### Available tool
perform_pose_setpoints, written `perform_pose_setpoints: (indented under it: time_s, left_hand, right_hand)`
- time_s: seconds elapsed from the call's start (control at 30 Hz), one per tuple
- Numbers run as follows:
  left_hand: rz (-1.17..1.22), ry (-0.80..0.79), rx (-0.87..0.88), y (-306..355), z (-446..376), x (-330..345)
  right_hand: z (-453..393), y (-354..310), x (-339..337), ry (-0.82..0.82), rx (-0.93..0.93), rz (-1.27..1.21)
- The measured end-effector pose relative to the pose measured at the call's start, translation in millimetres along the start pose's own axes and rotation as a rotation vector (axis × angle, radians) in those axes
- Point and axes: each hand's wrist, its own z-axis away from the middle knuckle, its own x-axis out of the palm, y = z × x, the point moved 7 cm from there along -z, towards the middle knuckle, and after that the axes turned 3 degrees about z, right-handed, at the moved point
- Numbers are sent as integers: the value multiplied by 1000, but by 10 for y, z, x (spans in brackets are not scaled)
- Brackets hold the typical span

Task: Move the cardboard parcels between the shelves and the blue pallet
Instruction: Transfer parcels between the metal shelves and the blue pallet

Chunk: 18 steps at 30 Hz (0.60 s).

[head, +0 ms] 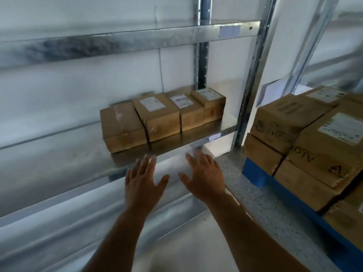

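Galvanised steel shelving [125, 39] is seen blurred at left; detail there cannot be made out. Label text on every parcel is unreadable. The blue pallet [253, 173] is cut off at the right edge, and most of it is hidden under its load.

On the middle shelf [59, 163], four cardboard parcels [157, 116] are lined up side by side, touching, towards the right end. Long axes are pointed front to back, short faces turned to the viewer. White labels are carried on the tops of the three right-hand parcels; only clear tape is seen on the leftmost parcel [121, 124].

Larger cardboard boxes [322, 146] are stacked at least two layers high on the pallet, labels up, with black marking on the sides.

Left hand [144, 179] and right hand [204, 173] are held flat with fingers spread wide, palms down, in front of the middle shelf's edge, just short of the parcels. Nothing is held. Whether the fingertips touch the shelf edge cannot be told.
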Motion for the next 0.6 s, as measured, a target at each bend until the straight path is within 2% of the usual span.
perform_pose_setpoints:
  time_s: [0.37, 0.6]
  left_hand:
    - [-13, 35, -181, -941, -405, -332]
    - [38, 9, -235, -1603, -921, -406]
  right_hand:
    - [-808, -803, 368, -54, -113, -51]
    - [-1541, -1063, 659, -127, -47, -131]
